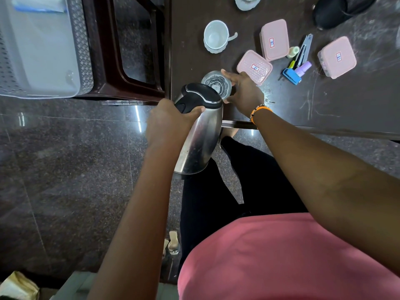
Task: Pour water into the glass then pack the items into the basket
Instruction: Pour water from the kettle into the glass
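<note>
My left hand (pixel 167 122) grips the black handle of a steel kettle (pixel 200 139), which is tilted forward with its spout over a clear glass (pixel 216 83). The glass stands near the front left corner of the dark table (pixel 346 105), and my right hand (pixel 243 92) holds its right side. The white perforated basket (pixel 83 50) sits on a dark brown stool (pixel 104 68) to the left of the table. Three pink lidded boxes (pixel 254 67) (pixel 275 40) (pixel 336 57) and a white cup (pixel 215 36) lie on the table.
A cluster of small items (pixel 297 63) with a blue stapler, marker, small bottles and a clipper lies between the pink boxes. Another white cup (pixel 246 2) and a black object (pixel 337 11) sit at the far edge. Polished stone floor (pixel 65 169) lies below.
</note>
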`<state>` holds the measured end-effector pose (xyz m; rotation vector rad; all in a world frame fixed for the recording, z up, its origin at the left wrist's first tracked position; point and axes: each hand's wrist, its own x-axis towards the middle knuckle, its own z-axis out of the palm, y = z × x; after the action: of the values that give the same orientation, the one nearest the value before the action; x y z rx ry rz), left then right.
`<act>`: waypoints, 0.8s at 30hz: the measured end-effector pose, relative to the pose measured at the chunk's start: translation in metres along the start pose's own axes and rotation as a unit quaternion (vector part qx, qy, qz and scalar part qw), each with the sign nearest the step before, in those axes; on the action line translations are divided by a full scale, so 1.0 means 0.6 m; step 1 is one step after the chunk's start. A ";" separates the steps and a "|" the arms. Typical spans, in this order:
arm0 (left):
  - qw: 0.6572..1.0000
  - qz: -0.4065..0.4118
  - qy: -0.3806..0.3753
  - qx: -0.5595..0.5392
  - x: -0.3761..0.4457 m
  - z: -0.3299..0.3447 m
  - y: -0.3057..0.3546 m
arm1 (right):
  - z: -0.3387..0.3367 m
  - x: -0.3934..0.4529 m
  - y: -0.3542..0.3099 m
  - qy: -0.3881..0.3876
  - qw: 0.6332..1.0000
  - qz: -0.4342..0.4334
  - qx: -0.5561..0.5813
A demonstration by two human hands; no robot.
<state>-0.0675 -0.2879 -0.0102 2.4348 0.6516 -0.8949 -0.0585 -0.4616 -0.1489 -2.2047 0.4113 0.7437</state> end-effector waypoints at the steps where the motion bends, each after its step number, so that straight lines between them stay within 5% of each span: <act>1: 1.000 0.001 0.000 -0.001 0.000 0.000 0.000 | 0.000 0.000 -0.001 -0.002 1.000 0.000 -0.002; 24: 0.999 0.010 0.024 0.024 -0.012 0.013 0.011 | -0.002 -0.002 0.000 -0.005 1.000 0.003 -0.012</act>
<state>-0.0721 -0.2994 -0.0090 2.5084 0.6276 -0.8556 -0.0590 -0.4624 -0.1475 -2.2213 0.4071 0.7671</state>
